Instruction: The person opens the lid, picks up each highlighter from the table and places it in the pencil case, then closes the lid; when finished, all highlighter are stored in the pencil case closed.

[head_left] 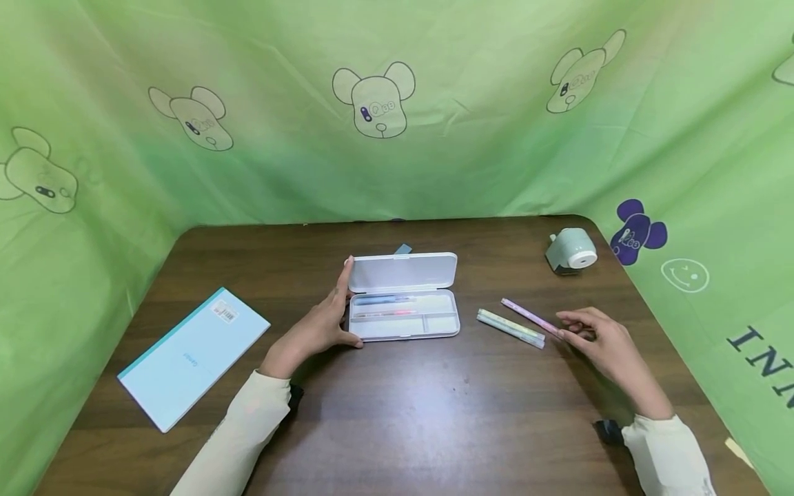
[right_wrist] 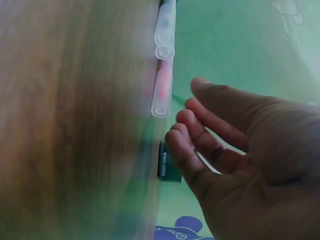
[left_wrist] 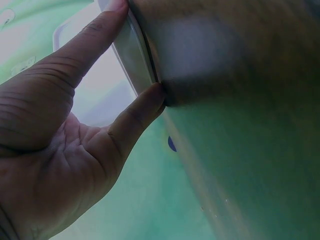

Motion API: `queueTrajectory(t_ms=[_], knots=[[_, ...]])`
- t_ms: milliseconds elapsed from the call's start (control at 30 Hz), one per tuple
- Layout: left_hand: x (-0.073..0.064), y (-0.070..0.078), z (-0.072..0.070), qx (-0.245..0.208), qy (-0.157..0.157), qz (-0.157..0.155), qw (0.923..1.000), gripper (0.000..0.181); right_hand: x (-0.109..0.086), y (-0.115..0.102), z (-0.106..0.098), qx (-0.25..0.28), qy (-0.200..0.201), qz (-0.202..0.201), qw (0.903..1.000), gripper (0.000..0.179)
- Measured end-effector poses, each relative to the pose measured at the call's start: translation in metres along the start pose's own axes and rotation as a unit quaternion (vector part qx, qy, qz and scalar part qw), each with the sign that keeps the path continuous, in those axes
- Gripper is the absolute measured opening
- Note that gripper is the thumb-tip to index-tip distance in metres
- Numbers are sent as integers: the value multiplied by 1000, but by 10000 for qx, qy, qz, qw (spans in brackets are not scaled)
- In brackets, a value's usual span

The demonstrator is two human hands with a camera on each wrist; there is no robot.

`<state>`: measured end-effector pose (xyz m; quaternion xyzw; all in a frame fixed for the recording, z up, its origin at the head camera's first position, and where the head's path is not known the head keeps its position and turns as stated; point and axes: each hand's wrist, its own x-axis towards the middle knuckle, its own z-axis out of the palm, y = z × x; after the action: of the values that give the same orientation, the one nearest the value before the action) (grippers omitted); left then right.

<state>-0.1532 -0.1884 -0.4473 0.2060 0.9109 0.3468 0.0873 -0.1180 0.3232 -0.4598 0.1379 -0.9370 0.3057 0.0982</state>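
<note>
A white pencil case (head_left: 442, 324) lies with its lid raised at the back. Inside are a blue pen (head_left: 383, 300) and a pen with red parts (head_left: 387, 313). My left hand (head_left: 316, 327) holds the case by its left end, thumb at the front corner and a finger up at the lid. A pink pen (head_left: 527, 315) lies on the table, its near end close to the fingertips of my right hand (head_left: 611, 351). In the right wrist view those fingers are loosely bent, apart from the pen's end (right_wrist: 162, 95). Left of it lie two pale pens (head_left: 511, 329) side by side.
A pale green pencil sharpener (head_left: 572, 249) stands at the back right of the brown table (head_left: 397, 427). On the left lies a light blue notebook (head_left: 192, 358). A small blue piece (head_left: 403, 249) shows behind the lid. Green printed cloth (head_left: 471, 165) hangs behind the table.
</note>
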Motion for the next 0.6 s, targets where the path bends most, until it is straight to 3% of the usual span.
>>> queueTrajectory(t_ms=[33, 233, 467, 600], knots=[[-2, 8, -3, -26, -31, -79, 10000, 157, 0, 1, 0, -25, -40, 20, 10000, 30], [-1, 14, -5, -54, -148, -367, 9992, 155, 1, 3, 2, -58, -369, 245, 9990, 22], [0, 12, -3, 68, -66, -235, 9997, 158, 6, 2, 3, -249, -450, 409, 9978, 13], [-1, 12, -3, -31, -115, -308, 9995, 155, 6, -1, 4, -336, -428, 476, 9974, 8]])
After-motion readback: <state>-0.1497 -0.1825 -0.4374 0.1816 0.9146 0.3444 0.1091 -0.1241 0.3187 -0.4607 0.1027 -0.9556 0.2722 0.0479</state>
